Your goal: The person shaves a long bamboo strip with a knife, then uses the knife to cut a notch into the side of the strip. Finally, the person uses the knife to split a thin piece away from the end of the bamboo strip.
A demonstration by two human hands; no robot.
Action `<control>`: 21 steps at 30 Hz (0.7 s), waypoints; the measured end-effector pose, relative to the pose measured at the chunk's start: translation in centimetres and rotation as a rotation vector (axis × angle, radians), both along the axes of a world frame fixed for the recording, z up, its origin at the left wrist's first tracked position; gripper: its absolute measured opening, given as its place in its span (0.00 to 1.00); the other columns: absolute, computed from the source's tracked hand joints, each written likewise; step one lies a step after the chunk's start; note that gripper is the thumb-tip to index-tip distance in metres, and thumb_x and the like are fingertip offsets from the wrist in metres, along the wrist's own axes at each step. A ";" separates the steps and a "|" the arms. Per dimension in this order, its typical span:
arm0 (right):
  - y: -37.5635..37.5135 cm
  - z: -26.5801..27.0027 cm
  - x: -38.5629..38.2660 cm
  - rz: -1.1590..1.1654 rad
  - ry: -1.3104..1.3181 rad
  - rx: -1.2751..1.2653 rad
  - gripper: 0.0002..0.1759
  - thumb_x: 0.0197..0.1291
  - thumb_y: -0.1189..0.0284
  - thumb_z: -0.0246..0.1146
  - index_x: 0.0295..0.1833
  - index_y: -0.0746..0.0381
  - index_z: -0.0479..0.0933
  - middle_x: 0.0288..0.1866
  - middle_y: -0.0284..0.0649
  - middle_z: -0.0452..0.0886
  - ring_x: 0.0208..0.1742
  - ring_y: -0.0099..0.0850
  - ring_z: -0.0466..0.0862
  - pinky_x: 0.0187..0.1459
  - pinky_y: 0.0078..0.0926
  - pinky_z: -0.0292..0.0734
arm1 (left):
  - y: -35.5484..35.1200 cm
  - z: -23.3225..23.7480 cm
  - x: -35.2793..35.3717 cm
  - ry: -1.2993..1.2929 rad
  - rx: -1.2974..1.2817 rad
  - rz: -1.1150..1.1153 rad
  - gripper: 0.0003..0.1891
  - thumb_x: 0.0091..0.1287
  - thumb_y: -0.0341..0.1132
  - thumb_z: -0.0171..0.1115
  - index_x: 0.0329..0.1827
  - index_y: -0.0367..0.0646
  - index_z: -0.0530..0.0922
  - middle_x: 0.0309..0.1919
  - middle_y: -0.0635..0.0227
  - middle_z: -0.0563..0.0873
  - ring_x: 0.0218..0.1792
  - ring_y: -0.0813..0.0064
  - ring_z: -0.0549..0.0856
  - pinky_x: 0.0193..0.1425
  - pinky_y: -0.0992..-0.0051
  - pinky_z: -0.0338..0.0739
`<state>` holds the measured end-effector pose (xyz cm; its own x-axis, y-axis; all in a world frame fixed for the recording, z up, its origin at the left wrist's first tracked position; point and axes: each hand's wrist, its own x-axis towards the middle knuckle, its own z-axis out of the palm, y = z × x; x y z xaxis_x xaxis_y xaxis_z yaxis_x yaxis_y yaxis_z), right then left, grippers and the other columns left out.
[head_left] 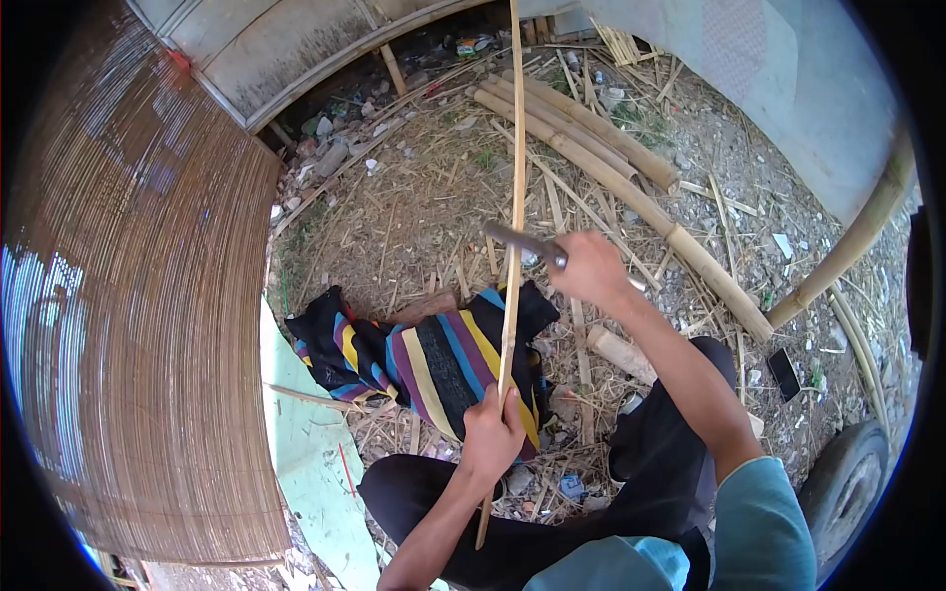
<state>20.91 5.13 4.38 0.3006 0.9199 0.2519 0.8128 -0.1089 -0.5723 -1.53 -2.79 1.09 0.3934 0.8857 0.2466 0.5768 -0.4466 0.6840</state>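
Note:
My left hand (492, 430) is closed around the lower part of a long, thin bamboo strip (516, 177), which runs up past the top of the view. The strip's lower end sticks out below the fist, over my lap. In my right hand (589, 268) is a knife (517, 239) with a dark blade, gripped by its handle. The blade lies across the strip, well above my left hand. Beneath the strip, a striped cloth (434, 369) in black, yellow, blue and purple is draped in front of my legs.
Several thick bamboo poles (591, 143) lie on the littered ground at the upper right. A slatted bamboo screen (148, 315) stands at the left, beside a pale green board (320, 483). A phone-like black slab (784, 374) and a tyre (845, 491) are at the right.

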 end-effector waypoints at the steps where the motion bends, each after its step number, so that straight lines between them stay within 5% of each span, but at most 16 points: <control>1: 0.6 0.1 1.1 -0.005 -0.003 -0.003 0.10 0.41 0.70 0.61 0.31 0.61 0.81 0.25 0.50 0.81 0.30 0.47 0.83 0.37 0.43 0.80 | -0.3 0.0 0.0 0.008 -0.016 -0.006 0.06 0.66 0.28 0.55 0.33 0.33 0.73 0.16 0.51 0.77 0.19 0.53 0.81 0.19 0.66 0.71; 5: -0.4 0.5 1.6 -0.046 -0.065 -0.016 0.10 0.44 0.69 0.60 0.32 0.60 0.82 0.26 0.50 0.81 0.30 0.47 0.83 0.37 0.43 0.80 | -0.1 -0.4 0.2 -0.009 -0.019 -0.017 0.05 0.65 0.27 0.55 0.33 0.33 0.73 0.16 0.51 0.77 0.19 0.53 0.81 0.20 0.65 0.71; 7: -2.2 0.5 -0.3 0.244 -0.189 -0.137 0.10 0.43 0.67 0.61 0.32 0.57 0.82 0.26 0.48 0.82 0.31 0.46 0.84 0.38 0.42 0.80 | -0.2 -0.8 0.0 -0.003 -0.011 -0.029 0.05 0.65 0.27 0.55 0.33 0.33 0.73 0.16 0.52 0.77 0.19 0.53 0.81 0.19 0.65 0.71; 11: -1.2 -1.2 0.0 0.291 -0.306 -0.075 0.09 0.41 0.67 0.62 0.32 0.54 0.82 0.25 0.46 0.82 0.30 0.45 0.84 0.37 0.42 0.80 | 0.2 -0.5 0.1 0.011 0.000 -0.029 0.06 0.66 0.27 0.55 0.31 0.33 0.73 0.14 0.52 0.75 0.17 0.55 0.81 0.19 0.66 0.70; 17: 1.7 -0.4 3.3 -0.083 -0.177 0.075 0.09 0.39 0.68 0.62 0.31 0.54 0.82 0.23 0.44 0.81 0.30 0.44 0.84 0.35 0.40 0.80 | -0.4 -0.4 -0.5 -0.012 0.010 -0.002 0.08 0.66 0.28 0.55 0.30 0.33 0.73 0.13 0.54 0.75 0.15 0.60 0.80 0.17 0.69 0.68; 21: -2.8 -0.2 -0.1 0.430 -0.360 -0.113 0.09 0.37 0.68 0.63 0.29 0.56 0.82 0.23 0.44 0.81 0.29 0.43 0.84 0.34 0.38 0.80 | -0.2 -0.4 -0.2 0.017 0.000 -0.010 0.08 0.66 0.29 0.55 0.30 0.33 0.74 0.12 0.56 0.74 0.13 0.62 0.80 0.16 0.69 0.67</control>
